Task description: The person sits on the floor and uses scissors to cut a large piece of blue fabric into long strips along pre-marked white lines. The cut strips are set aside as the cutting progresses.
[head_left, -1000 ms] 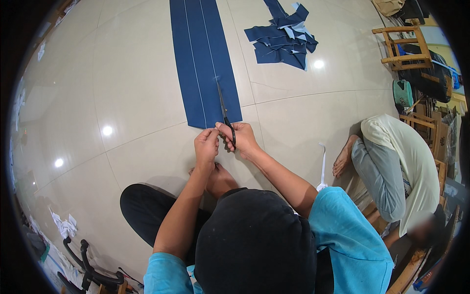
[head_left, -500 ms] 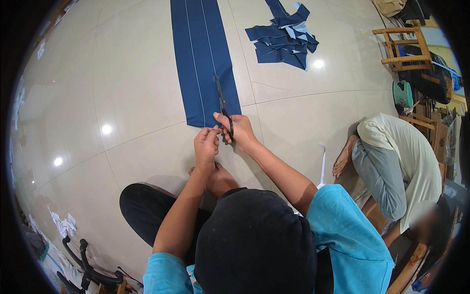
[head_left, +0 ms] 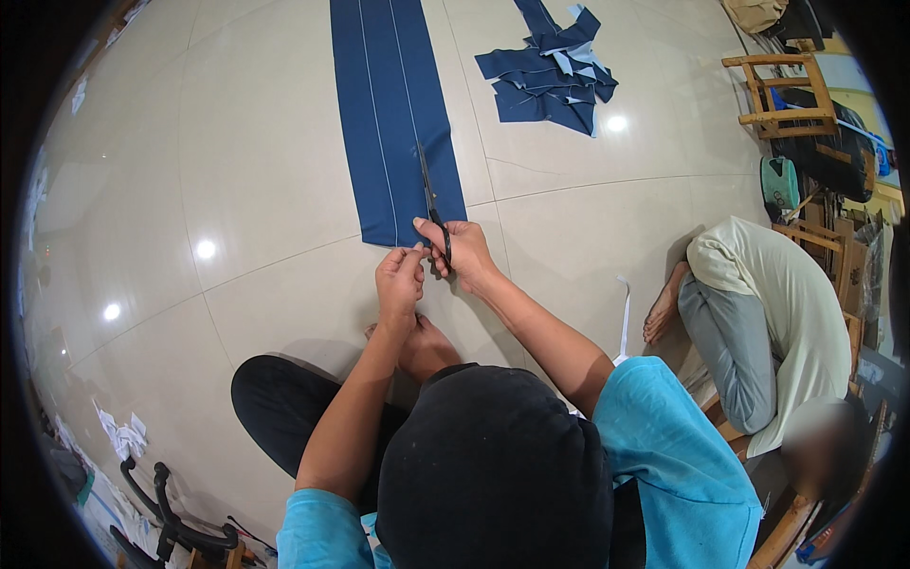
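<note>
A long strip of navy blue fabric (head_left: 374, 123) lies flat on the floor, with two pale lines running along its length. My right hand (head_left: 464, 251) grips a pair of black-handled scissors (head_left: 428, 185) at the strip's near end. The blades lie along the fabric, right of the right-hand pale line, pointing away from me. My left hand (head_left: 401, 280) pinches the near edge of the fabric, close beside the right hand. How much fabric sits between its fingertips is hidden.
A heap of navy fabric pieces (head_left: 550, 85) lies beyond, to the right. At the right another person in a cream shirt (head_left: 777, 303) sits bent over near a wooden stool (head_left: 782, 90). White scraps (head_left: 123, 436) and a black chair base (head_left: 171, 512) are at the lower left.
The other person at the right has leaned slightly, the head shifting left and lower. My hands, the scissors and the fabric stay almost the same.
</note>
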A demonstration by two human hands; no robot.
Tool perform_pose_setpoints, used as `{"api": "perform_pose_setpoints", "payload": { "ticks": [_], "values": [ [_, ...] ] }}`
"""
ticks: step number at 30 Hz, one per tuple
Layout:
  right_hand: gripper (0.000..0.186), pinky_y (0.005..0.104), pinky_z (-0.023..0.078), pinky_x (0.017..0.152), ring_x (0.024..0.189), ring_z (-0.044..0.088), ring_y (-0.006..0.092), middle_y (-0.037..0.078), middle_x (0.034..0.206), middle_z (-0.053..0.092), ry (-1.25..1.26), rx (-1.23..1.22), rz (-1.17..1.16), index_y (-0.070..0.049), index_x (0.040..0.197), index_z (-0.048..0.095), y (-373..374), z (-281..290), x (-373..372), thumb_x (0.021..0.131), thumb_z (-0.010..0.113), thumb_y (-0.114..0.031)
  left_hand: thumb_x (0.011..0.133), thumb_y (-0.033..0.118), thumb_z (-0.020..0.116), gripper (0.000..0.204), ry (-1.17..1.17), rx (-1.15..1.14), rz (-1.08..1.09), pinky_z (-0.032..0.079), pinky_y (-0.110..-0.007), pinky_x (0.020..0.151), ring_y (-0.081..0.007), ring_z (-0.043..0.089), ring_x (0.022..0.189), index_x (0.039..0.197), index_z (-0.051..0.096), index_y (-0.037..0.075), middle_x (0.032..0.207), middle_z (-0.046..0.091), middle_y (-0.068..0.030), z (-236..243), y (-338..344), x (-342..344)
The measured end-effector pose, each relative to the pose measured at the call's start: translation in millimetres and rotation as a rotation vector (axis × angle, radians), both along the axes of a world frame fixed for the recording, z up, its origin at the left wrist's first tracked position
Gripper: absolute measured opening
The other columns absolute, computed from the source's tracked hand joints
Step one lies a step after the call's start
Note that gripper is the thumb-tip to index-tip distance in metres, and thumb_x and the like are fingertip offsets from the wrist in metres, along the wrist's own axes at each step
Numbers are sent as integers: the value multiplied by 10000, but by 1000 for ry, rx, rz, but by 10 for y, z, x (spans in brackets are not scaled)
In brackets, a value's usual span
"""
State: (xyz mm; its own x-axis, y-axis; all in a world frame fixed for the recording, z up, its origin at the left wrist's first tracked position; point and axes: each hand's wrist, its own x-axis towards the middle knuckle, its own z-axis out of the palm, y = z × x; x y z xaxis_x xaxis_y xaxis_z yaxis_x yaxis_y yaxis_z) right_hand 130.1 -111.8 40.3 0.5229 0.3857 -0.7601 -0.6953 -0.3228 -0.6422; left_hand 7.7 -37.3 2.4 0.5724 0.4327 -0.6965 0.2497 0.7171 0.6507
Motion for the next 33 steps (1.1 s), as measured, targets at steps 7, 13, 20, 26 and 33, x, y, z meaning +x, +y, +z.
{"api": "perform_pose_setpoints", "payload": {
  "ticks": [7,13,20,26,33],
  "values": [
    [420,235,374,375,437,492,73,35,639,600,-22,7,13,-17,805,636,-16,-44,-34,883,859,-364,1023,239,686,190,6,9,-9,240,-211,408,-14,373,471,950,720,66,632,512,56,46,14,-6],
    [407,233,371,372,436,490,70,31,634,602,-21,-2,17,-15,803,640,-17,-44,-42,886,857,-350,1025,242,684,194,-8,18,-7,246,-213,412,-15,379,476,941,715,69,633,513,57,51,3,-26],
    [392,232,372,368,431,489,69,25,624,595,-30,9,12,-12,798,641,-17,-45,-61,891,856,-326,1027,243,680,192,5,24,-13,249,-212,415,-16,381,478,950,712,69,639,518,56,47,1,-32],
    [432,255,381,367,417,494,87,32,598,583,-28,-1,6,-53,726,579,32,76,-22,892,850,-345,1030,233,674,188,5,19,-13,247,-210,416,-14,379,479,956,713,66,638,514,55,39,12,-36],
    [458,258,382,388,432,498,103,22,586,545,-26,27,0,-72,720,567,100,2,76,875,857,-390,1029,223,676,189,-18,13,2,237,-210,411,-13,366,473,954,712,54,640,512,52,4,-7,-43]
  ]
}}
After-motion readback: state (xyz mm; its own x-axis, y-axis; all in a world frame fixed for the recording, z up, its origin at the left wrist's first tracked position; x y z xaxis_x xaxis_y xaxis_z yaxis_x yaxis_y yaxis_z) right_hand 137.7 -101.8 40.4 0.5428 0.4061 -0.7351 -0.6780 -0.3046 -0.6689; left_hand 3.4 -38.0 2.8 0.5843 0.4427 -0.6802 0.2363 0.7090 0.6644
